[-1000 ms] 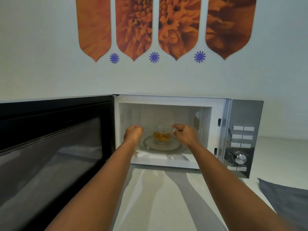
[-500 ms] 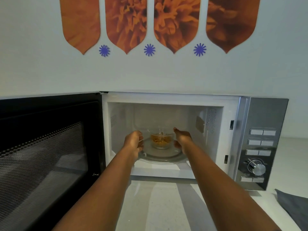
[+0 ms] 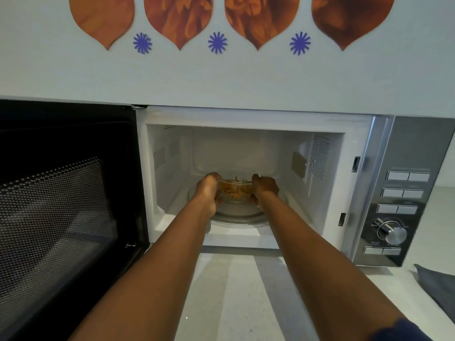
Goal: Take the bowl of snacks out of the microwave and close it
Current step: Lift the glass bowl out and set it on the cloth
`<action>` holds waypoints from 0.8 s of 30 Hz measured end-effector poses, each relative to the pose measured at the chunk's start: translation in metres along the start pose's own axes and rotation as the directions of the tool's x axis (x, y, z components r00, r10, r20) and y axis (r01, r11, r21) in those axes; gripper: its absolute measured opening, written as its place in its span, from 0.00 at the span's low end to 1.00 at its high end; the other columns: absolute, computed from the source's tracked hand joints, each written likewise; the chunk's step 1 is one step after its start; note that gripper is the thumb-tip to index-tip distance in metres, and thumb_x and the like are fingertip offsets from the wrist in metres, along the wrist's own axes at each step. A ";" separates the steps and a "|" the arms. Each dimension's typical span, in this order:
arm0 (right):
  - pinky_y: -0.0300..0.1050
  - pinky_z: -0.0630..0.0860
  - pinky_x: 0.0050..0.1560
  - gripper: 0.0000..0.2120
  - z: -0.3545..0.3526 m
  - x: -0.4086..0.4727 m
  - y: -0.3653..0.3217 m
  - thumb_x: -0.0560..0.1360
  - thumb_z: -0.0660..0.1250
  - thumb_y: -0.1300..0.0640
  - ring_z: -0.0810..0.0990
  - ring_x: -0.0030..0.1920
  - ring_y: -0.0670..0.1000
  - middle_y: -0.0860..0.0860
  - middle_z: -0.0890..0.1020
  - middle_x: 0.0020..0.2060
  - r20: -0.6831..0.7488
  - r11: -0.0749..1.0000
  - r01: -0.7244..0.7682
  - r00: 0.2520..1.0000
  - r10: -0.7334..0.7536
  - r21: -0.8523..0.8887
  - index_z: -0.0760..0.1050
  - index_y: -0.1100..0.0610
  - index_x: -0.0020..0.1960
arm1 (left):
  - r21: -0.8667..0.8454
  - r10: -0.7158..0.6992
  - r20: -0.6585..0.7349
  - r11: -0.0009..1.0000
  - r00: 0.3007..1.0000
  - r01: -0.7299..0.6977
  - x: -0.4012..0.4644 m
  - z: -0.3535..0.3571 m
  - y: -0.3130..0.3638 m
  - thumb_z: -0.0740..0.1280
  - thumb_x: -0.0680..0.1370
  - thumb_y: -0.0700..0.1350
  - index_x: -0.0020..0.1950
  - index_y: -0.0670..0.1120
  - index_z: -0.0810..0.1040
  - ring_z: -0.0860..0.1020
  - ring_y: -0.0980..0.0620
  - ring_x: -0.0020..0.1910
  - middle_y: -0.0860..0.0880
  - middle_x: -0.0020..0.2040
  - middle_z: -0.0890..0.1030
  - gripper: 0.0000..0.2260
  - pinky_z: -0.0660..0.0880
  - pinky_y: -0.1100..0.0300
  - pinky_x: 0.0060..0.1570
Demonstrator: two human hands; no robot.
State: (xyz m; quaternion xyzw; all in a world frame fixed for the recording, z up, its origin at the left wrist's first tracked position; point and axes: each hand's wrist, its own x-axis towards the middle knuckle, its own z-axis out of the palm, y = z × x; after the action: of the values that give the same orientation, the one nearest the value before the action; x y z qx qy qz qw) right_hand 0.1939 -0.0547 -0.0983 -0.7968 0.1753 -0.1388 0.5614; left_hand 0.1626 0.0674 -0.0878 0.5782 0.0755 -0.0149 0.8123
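Head view: inside the open microwave (image 3: 379,188), a clear bowl of snacks (image 3: 235,190) sits over the glass turntable (image 3: 241,214), gripped on either side by the left hand (image 3: 207,190) and right hand (image 3: 265,188), the door (image 3: 64,205) swung wide left.

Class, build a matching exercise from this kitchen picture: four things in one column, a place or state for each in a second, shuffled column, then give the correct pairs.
Things
1. microwave door
2. glass bowl
3. control knob
4. grey cloth

Places or states
A. low on the silver panel, right of the cavity
B. swung open to the left
C. on the counter at the far right edge
D. inside the cavity, between the left hand and the right hand

Pairs: 1-B, 2-D, 3-A, 4-C
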 end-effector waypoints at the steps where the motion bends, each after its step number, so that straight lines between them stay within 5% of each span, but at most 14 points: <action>1: 0.55 0.76 0.60 0.21 -0.001 -0.001 0.000 0.77 0.55 0.51 0.79 0.56 0.63 0.65 0.81 0.56 -0.007 1.000 0.004 1.000 -0.004 -0.018 0.76 0.66 0.56 | 0.006 -0.002 0.004 1.000 1.000 0.002 -0.001 0.002 -0.001 0.58 0.78 0.41 0.36 0.45 0.70 0.68 0.52 0.32 0.48 0.34 0.70 0.11 0.71 0.57 0.42; 15: 0.53 0.76 0.59 0.20 -0.029 -0.026 -0.016 0.76 0.57 0.51 0.81 0.54 0.63 0.66 0.82 0.53 -0.051 0.997 0.057 0.997 -0.059 -0.055 0.76 0.67 0.50 | 0.077 0.062 -0.059 0.995 0.996 -0.058 -0.019 0.015 -0.002 0.55 0.79 0.44 0.45 0.46 0.72 0.70 0.50 0.45 0.51 0.38 0.71 0.08 0.66 0.56 0.49; 20: 0.61 0.80 0.52 0.16 -0.043 -0.045 -0.022 0.77 0.58 0.54 0.83 0.45 0.67 0.63 0.79 0.38 -0.002 0.996 0.059 0.998 -0.059 0.061 0.70 0.65 0.36 | -0.031 0.034 -0.055 0.999 0.998 -0.035 -0.030 0.018 -0.003 0.52 0.80 0.51 0.58 0.47 0.74 0.72 0.48 0.51 0.46 0.51 0.74 0.16 0.68 0.55 0.54; 24: 0.63 0.80 0.50 0.14 -0.052 -0.063 -0.023 0.77 0.57 0.57 0.81 0.35 0.63 0.59 0.76 0.31 0.081 0.991 0.065 0.994 -0.075 0.115 0.70 0.63 0.36 | -0.120 0.046 -0.088 0.991 0.995 -0.056 -0.041 0.019 -0.001 0.52 0.80 0.53 0.63 0.47 0.74 0.75 0.45 0.53 0.44 0.57 0.76 0.19 0.73 0.51 0.60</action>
State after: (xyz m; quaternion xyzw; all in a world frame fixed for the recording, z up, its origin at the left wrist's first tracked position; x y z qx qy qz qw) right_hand 0.1179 -0.0645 -0.0608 -0.7747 0.1152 -0.1341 0.6072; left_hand 0.1243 0.0470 -0.0774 0.5293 0.0960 0.0351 0.8423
